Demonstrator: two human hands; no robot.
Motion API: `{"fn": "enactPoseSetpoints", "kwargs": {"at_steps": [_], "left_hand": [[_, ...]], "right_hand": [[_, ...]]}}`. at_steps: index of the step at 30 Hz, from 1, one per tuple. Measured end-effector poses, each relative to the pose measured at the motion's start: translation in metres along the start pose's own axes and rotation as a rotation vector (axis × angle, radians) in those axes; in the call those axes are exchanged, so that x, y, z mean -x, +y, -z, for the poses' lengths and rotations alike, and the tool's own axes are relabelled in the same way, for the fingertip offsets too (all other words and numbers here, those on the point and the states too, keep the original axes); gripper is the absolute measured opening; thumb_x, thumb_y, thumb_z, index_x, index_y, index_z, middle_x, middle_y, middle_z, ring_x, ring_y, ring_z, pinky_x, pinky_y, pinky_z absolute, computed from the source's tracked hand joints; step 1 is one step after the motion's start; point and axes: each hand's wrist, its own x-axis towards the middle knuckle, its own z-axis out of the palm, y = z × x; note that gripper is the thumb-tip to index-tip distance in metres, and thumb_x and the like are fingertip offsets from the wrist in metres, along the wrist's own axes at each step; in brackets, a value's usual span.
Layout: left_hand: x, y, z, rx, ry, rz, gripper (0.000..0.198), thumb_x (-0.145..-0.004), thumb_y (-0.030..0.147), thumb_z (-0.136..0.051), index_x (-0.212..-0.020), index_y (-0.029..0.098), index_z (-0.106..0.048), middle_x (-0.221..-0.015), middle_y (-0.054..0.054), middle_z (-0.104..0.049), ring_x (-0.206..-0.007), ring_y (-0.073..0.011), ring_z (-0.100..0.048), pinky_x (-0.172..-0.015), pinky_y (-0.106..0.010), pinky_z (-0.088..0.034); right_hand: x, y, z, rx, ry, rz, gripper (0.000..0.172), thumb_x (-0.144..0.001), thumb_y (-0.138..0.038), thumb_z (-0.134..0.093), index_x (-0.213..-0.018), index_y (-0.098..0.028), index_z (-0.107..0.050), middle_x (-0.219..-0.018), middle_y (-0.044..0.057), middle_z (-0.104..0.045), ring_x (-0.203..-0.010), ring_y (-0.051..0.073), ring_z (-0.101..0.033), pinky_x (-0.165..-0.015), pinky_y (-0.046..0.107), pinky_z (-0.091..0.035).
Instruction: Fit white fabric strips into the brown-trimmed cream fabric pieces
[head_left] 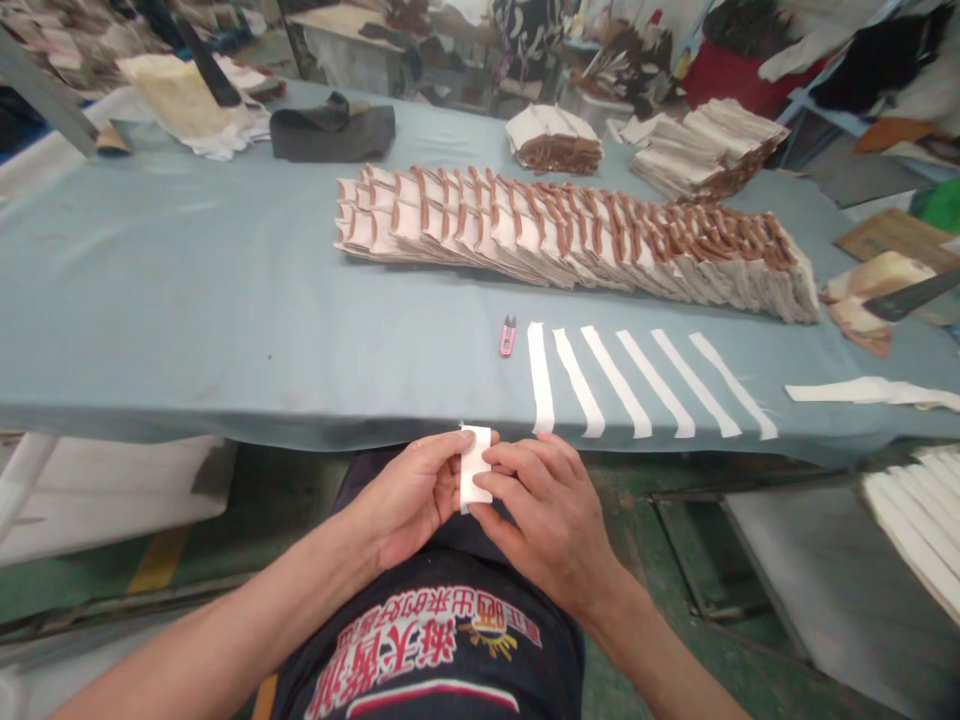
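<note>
A small white strip (475, 466), which looks folded or rolled, is held upright in front of my lap, just off the table's front edge. My left hand (424, 490) grips it from the left, its thumb on the upper end. From the other side my right hand (547, 505) pinches the same strip between thumb and fingers. Several white strips (592, 385) lie side by side on the table, beyond and to the right of my hands. Pink-handled thread snips (508, 337) rest left of them, points away from me.
A long overlapping row of cream pieces with brown edges (525, 230) runs across the blue-covered table (187, 300). Behind it stand two more stacks (555, 138) and a dark folded cloth (332, 130). A longer white strip (862, 390) lies at the right.
</note>
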Motion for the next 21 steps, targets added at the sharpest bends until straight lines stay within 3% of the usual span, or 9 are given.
{"fn": "enactPoseSetpoints", "kwargs": {"at_steps": [10, 15, 18, 21], "left_hand": [[-0.005, -0.004, 0.007, -0.045, -0.017, -0.055, 0.029, -0.097, 0.011, -0.052, -0.091, 0.005, -0.08, -0.074, -0.012, -0.078, -0.059, -0.014, -0.069, -0.062, -0.022, -0.06], [-0.007, -0.011, 0.019, -0.198, -0.125, -0.133, 0.021, -0.087, 0.028, -0.072, -0.087, 0.009, -0.079, -0.074, -0.008, -0.076, -0.063, -0.0136, -0.066, -0.064, -0.02, -0.053], [-0.008, -0.015, 0.026, -0.273, -0.164, -0.159, 0.032, -0.084, 0.043, -0.078, -0.08, 0.011, -0.077, -0.071, -0.007, -0.075, -0.063, -0.0145, -0.064, -0.062, -0.021, -0.049], [-0.009, -0.016, 0.032, -0.335, -0.217, -0.196, 0.05, -0.088, 0.06, -0.071, -0.088, 0.01, -0.078, -0.079, -0.01, -0.077, -0.068, -0.0164, -0.066, -0.068, -0.024, -0.051]], "right_hand": [[0.0, -0.004, -0.009, -0.044, 0.026, -0.084, 0.014, -0.098, -0.012, -0.061, -0.09, -0.022, -0.065, -0.102, 0.005, -0.076, -0.099, 0.023, -0.066, -0.108, 0.046, -0.045], [0.0, -0.008, -0.009, -0.215, 0.043, -0.272, 0.015, -0.098, -0.011, -0.058, -0.088, -0.023, -0.062, -0.09, 0.003, -0.074, -0.088, 0.02, -0.066, -0.085, 0.038, -0.051], [0.001, -0.009, -0.008, -0.303, 0.023, -0.419, 0.016, -0.098, -0.016, -0.057, -0.085, -0.023, -0.062, -0.08, 0.001, -0.071, -0.076, 0.019, -0.065, -0.073, 0.033, -0.049], [0.0, -0.01, -0.007, -0.389, -0.006, -0.551, 0.015, -0.098, -0.021, -0.057, -0.084, -0.022, -0.063, -0.076, 0.001, -0.071, -0.07, 0.018, -0.066, -0.068, 0.03, -0.05]]}}
